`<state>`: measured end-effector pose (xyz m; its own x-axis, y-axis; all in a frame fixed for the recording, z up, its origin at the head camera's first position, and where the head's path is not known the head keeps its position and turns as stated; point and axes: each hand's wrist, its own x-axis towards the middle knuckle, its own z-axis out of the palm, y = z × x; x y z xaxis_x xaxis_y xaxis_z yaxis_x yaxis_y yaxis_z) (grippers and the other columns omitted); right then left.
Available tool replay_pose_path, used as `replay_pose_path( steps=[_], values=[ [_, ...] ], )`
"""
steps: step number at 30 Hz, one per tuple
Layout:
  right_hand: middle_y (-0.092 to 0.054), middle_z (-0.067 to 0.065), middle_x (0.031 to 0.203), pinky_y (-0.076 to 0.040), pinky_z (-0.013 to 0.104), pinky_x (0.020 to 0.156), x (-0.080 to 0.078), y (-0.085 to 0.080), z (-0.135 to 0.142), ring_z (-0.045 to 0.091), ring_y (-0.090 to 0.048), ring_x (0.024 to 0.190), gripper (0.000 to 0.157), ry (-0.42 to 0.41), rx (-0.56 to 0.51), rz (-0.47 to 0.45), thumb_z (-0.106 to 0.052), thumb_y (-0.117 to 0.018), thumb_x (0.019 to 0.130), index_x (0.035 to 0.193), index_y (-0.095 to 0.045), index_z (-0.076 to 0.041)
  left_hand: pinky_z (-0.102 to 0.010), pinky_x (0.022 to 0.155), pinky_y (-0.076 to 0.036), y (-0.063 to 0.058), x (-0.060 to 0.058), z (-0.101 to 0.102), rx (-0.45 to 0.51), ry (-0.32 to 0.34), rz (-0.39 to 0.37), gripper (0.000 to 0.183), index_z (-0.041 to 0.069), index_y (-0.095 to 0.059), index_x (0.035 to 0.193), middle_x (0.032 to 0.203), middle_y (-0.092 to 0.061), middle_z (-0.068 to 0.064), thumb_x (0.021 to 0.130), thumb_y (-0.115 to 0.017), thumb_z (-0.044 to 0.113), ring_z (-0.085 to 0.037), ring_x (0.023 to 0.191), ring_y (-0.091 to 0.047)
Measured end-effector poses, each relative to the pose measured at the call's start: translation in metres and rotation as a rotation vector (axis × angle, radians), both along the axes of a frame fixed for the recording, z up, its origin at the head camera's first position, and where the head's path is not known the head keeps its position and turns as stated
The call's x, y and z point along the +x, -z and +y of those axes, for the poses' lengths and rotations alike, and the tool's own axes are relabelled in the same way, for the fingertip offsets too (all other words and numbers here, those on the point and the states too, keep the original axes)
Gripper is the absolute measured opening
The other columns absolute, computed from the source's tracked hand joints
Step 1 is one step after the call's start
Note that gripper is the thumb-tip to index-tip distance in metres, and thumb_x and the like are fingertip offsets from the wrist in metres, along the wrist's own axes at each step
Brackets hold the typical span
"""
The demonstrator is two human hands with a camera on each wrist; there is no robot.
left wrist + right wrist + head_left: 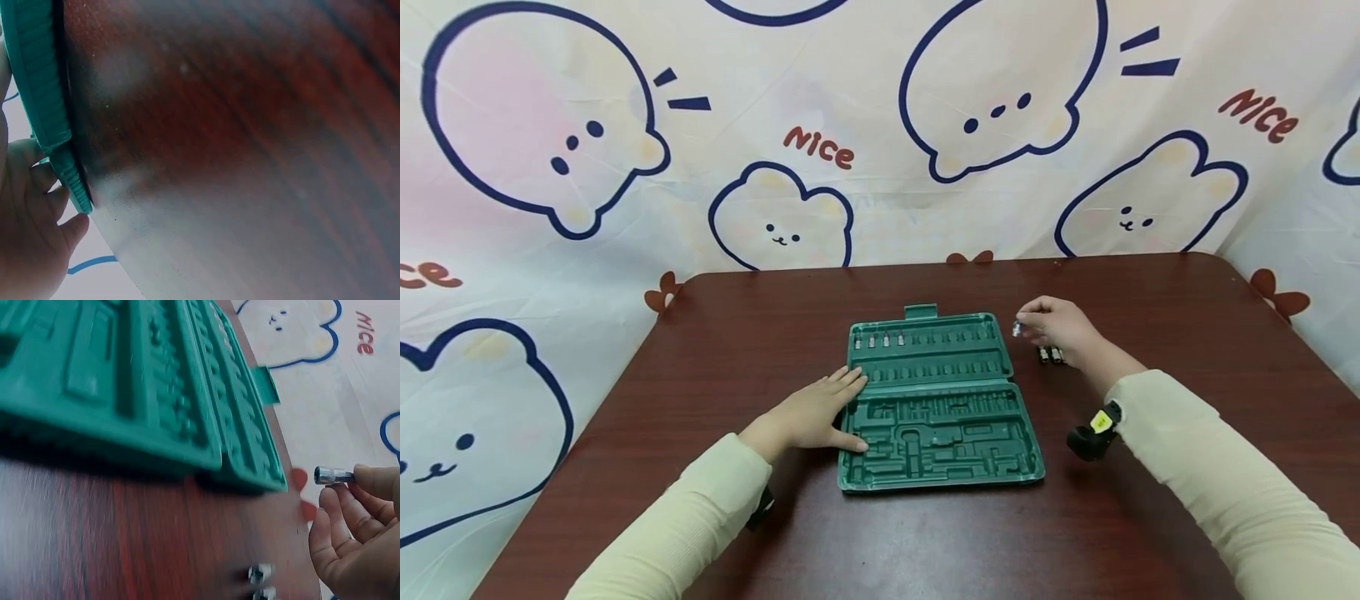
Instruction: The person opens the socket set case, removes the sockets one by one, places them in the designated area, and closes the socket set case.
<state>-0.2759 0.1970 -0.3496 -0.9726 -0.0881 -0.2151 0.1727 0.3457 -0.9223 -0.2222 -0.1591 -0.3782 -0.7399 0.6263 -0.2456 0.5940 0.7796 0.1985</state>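
An open green tool case (940,438) lies flat on the table with its moulded slots facing up. My left hand (817,417) rests on its left edge, fingers spread and straight; the left wrist view shows the palm side of that hand (34,219) against the case's side wall (40,75). Beyond the case's upper right corner, my right hand (1060,327) pinches a small silver bit socket (332,475) between thumb and fingertips, held up in the air. Several bit sockets (887,340) sit in the left slots of the case's far row.
Two more small metal sockets (1050,355) lie on the table right of the case, below my right hand. The brown wooden table (737,333) ends at a cloth backdrop (880,208) printed with cartoon bears. A latch tab (921,311) sticks out from the case's far edge.
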Motion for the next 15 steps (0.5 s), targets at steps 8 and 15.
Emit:
replay_pose_path(
  steps=[8, 15],
  values=[
    [-0.049, 0.006, 0.095, -0.043, 0.035, 0.080, 0.008, 0.006, 0.034, 0.015, -0.052, 0.081, 0.039, 0.032, 0.042, 0.011, -0.025, -0.047, 0.090, 0.114, -0.043, 0.005, -0.038, 0.101, -0.013, 0.001, 0.000, 0.000, -0.006, -0.012, -0.007, 0.095, 0.010, -0.014, 0.139, 0.143, -0.009, -0.006, 0.071, -0.050, 0.064, -0.021, 0.130, -0.003],
    [-0.050, 0.000, 0.090, -0.044, 0.030, 0.075, 0.013, 0.014, 0.067, 0.010, -0.053, 0.077, 0.039, 0.055, 0.076, 0.017, -0.027, -0.045, 0.090, 0.112, -0.043, 0.005, -0.040, 0.101, -0.014, -0.001, 0.000, 0.000, 0.013, -0.001, -0.011, 0.094, 0.008, -0.015, 0.139, 0.143, -0.009, -0.008, 0.071, -0.051, 0.062, -0.023, 0.129, -0.003]
  ],
)
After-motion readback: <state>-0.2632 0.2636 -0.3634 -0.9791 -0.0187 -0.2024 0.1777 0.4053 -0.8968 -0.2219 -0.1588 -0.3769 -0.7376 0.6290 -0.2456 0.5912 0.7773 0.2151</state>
